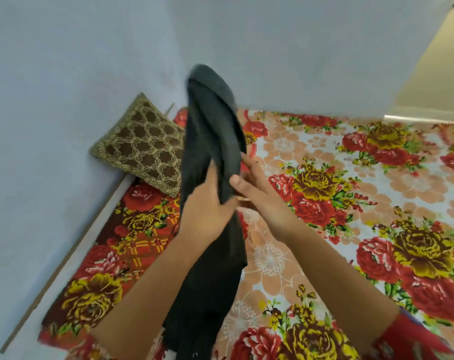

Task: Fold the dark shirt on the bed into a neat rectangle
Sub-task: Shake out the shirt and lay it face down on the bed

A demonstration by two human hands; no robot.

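**Dark shirt held above the bed, before spreading.** The dark shirt (212,131) is lifted clear of the bed (350,178) and bunched into one long rope of cloth. Its long axis runs near-vertical in the head view — one end rises above and beyond the fingers towards the wall (65,61), while the other hangs below them, between the forearms, towards the person. The left hand (207,209) grips the bundle at about mid-length, curled round the cloth from its left side. The right hand (262,196) meets the same stretch from the right, just beside the left. Its thumb lies on the near face of the cloth and its fingers (248,162) reach, fairly straight, behind the right edge. This reads as a pinch, though the far side of the fabric is hidden. Both hands thus sit at one point on the axis, neither nearer an end. No collar, hem or sleeve can be told apart. By this reading, the coming move calls for the hands to part and find two corners, so that the shirt opens and lies flat on the bed below the fingers. A patterned cushion (145,149) lies to their left.
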